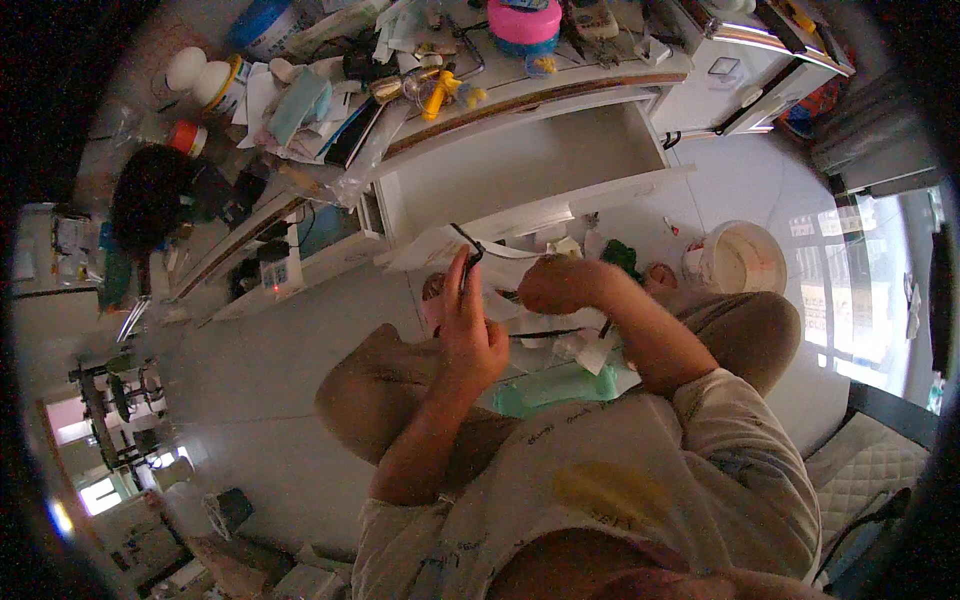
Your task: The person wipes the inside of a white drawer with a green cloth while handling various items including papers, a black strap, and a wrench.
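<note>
Raised in front of the open drawer, my left hand grips a thin black cord at its fingers, which point upward. The cord appears to run across to my right hand, which is closed in a fist; the part inside the fist is hidden. Behind my left fingers is a sheet of white paper. Below the hands, a translucent green container lies between my crossed legs, with crumpled white scraps beside it.
The pulled-out white drawer is just ahead. Above it, the worktop holds a pink and blue tub, a yellow tool and heaped papers. A white bucket stands right, near small litter on the floor.
</note>
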Action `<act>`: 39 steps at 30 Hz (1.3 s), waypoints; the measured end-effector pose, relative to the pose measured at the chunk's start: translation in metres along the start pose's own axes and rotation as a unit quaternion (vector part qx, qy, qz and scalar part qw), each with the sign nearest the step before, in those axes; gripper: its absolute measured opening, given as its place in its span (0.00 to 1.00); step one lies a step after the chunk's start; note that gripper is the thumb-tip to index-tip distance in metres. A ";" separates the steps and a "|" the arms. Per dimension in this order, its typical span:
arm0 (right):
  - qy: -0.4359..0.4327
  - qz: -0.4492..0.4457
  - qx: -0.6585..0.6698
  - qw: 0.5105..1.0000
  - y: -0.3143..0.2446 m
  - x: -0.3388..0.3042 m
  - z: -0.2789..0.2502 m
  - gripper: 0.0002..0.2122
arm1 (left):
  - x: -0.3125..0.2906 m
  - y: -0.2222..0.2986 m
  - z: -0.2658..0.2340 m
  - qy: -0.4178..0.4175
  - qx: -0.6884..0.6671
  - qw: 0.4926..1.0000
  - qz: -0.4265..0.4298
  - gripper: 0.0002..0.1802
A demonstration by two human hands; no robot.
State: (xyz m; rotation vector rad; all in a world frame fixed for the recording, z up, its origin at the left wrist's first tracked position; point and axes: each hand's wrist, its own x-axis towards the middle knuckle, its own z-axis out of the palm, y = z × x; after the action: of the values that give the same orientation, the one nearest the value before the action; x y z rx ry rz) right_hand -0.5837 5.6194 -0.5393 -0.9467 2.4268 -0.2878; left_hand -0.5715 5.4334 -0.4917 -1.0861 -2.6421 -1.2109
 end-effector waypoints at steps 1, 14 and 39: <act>-0.014 -0.016 -0.016 1.000 0.004 -0.013 -0.024 0.07 | -0.001 0.000 0.000 -0.005 -0.019 1.000 -0.019 0.38; 0.412 0.219 -0.141 0.873 0.110 0.038 -0.185 0.07 | 0.006 0.003 -0.002 0.024 -0.009 1.000 -0.014 0.36; 0.389 0.369 -0.015 0.844 0.101 0.067 -0.204 0.09 | 0.014 0.000 -0.004 0.049 0.046 0.998 0.022 0.41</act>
State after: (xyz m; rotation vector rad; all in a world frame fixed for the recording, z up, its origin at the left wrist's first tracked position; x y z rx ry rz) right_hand -0.7919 5.6497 -0.4304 0.2452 3.3024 -0.3916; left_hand -0.5831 5.4383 -0.4850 -1.0370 -2.5603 -1.0931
